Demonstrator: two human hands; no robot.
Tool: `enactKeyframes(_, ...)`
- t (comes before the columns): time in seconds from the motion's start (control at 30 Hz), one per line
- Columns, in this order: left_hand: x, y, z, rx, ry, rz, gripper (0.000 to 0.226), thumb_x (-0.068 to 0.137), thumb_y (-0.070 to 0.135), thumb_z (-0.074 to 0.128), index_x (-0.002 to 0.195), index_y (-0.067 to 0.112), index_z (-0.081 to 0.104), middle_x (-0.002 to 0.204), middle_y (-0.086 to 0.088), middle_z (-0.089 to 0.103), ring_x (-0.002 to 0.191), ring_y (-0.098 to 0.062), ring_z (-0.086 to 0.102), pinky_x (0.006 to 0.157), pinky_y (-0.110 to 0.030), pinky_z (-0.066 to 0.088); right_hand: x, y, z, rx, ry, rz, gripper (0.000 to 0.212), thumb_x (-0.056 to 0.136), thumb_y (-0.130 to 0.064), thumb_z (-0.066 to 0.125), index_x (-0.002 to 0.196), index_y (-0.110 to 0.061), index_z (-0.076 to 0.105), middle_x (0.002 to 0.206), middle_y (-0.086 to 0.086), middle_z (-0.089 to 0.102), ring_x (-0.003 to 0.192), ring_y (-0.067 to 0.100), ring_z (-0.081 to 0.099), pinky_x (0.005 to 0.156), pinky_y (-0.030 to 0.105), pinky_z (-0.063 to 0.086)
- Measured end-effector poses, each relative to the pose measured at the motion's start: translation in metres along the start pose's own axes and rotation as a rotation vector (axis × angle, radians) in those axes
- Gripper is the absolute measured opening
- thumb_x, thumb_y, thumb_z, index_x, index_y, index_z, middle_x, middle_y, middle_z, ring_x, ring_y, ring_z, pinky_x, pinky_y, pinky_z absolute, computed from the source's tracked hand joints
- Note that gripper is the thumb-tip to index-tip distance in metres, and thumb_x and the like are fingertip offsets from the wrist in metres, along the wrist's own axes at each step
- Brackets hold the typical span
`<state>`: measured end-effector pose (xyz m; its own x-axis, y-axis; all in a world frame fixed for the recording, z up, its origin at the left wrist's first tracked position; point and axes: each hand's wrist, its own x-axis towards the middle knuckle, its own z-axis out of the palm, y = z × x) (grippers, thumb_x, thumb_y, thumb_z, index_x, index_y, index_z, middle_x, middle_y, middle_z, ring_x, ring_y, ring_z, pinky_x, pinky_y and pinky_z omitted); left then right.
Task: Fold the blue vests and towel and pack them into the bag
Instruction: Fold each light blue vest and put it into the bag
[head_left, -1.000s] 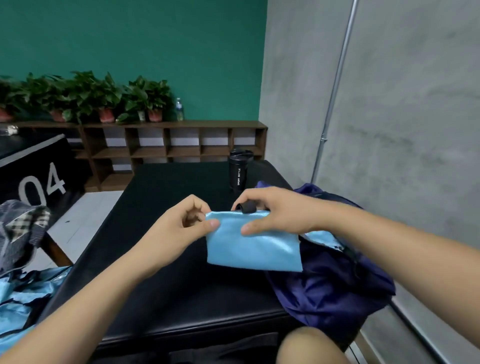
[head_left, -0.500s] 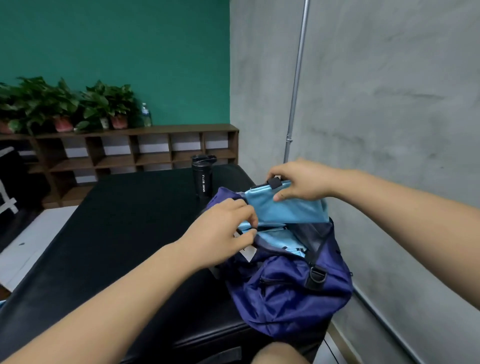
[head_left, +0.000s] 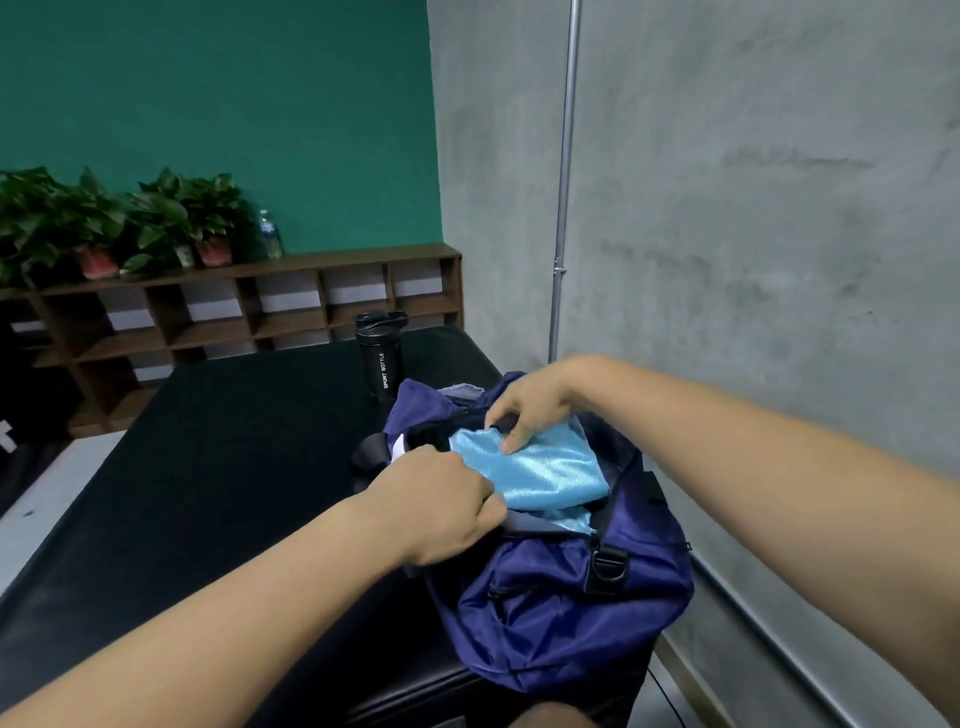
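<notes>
Black sport bottle (head_left: 381, 358) on table (head_left: 208, 441); shelf (head_left: 234, 317) with plants (head_left: 104, 218).

Folded shiny light-blue vest (head_left: 545, 467) lies flat inside the open navy bag (head_left: 561, 623).

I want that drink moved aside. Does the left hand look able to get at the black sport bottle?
Probably yes: the black sport bottle stands uncovered on the black table beyond the navy fabric bag; the left hand must first release the bag's rim.

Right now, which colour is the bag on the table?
The bag is dark navy blue, plain, without pattern; the head view shows it best.
</notes>
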<state>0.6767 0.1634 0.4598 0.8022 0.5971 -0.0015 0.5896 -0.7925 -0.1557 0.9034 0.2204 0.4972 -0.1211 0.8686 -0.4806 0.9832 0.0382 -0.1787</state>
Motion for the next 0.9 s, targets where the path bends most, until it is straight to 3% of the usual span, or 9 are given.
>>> enactKeyframes(0.1,0.008,0.003,-0.004,-0.065,-0.035,-0.025,0.029,0.104,0.043,0.039,0.094,0.023,0.058,0.088,-0.008,0.059,0.081,-0.03,0.048,0.072,-0.039,0.042,0.018,-0.005,0.018,-0.159,0.016,-0.011,0.044,0.1,-0.039,0.072,0.142,-0.033,0.061,0.116,-0.011,0.059,0.104,0.016,0.058,0.094,0.034,0.047)
enactKeyframes(0.2,0.026,0.002,-0.001,-0.151,-0.06,-0.007,0.023,0.098,0.039,0.05,0.112,0.026,0.064,0.108,-0.005,0.066,0.093,-0.027,0.058,0.079,-0.038,0.05,0.022,-0.006,0.038,-0.175,0.167,-0.039,0.018,0.097,-0.026,0.071,0.114,-0.031,0.066,0.093,-0.008,0.062,0.079,0.018,0.057,0.068,0.031,0.043)
enactKeyframes(0.3,0.047,-0.001,0.003,-0.172,-0.084,0.006,0.031,0.096,0.039,0.056,0.122,0.028,0.066,0.135,-0.002,0.061,0.117,-0.028,0.061,0.095,-0.044,0.054,0.016,0.0,0.051,-0.192,0.316,-0.068,0.026,0.096,-0.024,0.07,0.121,-0.029,0.066,0.106,-0.005,0.066,0.093,0.024,0.06,0.079,0.036,0.044)
enactKeyframes(0.4,0.061,-0.002,0.001,-0.165,-0.17,0.003,0.042,0.1,0.04,0.056,0.141,0.031,0.061,0.147,-0.004,0.055,0.129,-0.029,0.055,0.104,-0.042,0.049,0.004,0.007,0.056,-0.23,0.427,-0.085,0.035,0.094,-0.032,0.072,0.126,-0.03,0.06,0.119,0.001,0.066,0.11,0.027,0.063,0.092,0.042,0.049)
enactKeyframes(0.47,0.066,-0.002,0.002,-0.16,-0.25,-0.012,0.05,0.103,0.044,0.054,0.152,0.037,0.053,0.152,-0.005,0.056,0.136,-0.029,0.052,0.109,-0.041,0.044,-0.009,0.011,0.061,-0.342,0.513,-0.058,0.046,0.094,-0.039,0.071,0.137,-0.029,0.056,0.129,0.001,0.059,0.118,0.025,0.055,0.1,0.041,0.042)
enactKeyframes(0.57,0.068,-0.002,0.004,-0.152,-0.277,-0.033,0.053,0.105,0.05,0.053,0.157,0.038,0.049,0.16,-0.001,0.05,0.143,-0.026,0.047,0.112,-0.04,0.041,-0.035,0.012,0.075,-0.422,0.606,-0.094,0.044,0.097,-0.042,0.066,0.138,-0.028,0.057,0.131,0.0,0.055,0.121,0.024,0.051,0.102,0.038,0.035)
enactKeyframes(0.7,0.07,0.005,0.005,-0.096,-0.242,-0.039,0.051,0.107,0.045,0.054,0.156,0.035,0.051,0.157,0.0,0.052,0.142,-0.026,0.048,0.111,-0.04,0.044,-0.052,0.019,0.097,-0.392,0.461,-0.036,0.06,0.096,-0.059,0.06,0.15,-0.034,0.05,0.138,0.0,0.054,0.127,0.025,0.052,0.103,0.043,0.046)
enactKeyframes(0.8,0.073,0.013,0.009,-0.004,-0.241,-0.049,0.048,0.108,0.03,0.051,0.156,0.028,0.051,0.145,-0.004,0.059,0.13,-0.028,0.057,0.1,-0.039,0.049,-0.048,0.026,0.105,-0.358,0.348,0.01,0.076,0.1,-0.054,0.06,0.165,-0.042,0.024,0.155,0.0,0.044,0.138,0.027,0.05,0.101,0.042,0.049)
enactKeyframes(0.9,0.076,0.018,0.019,0.068,-0.32,-0.076,0.062,0.104,0.012,0.052,0.164,0.021,0.034,0.137,-0.01,0.062,0.12,-0.03,0.062,0.087,-0.037,0.049,-0.033,0.029,0.107,-0.333,0.33,0.046,0.069,0.106,-0.042,0.055,0.165,-0.043,0.021,0.156,0.007,0.048,0.135,0.032,0.054,0.102,0.044,0.051)
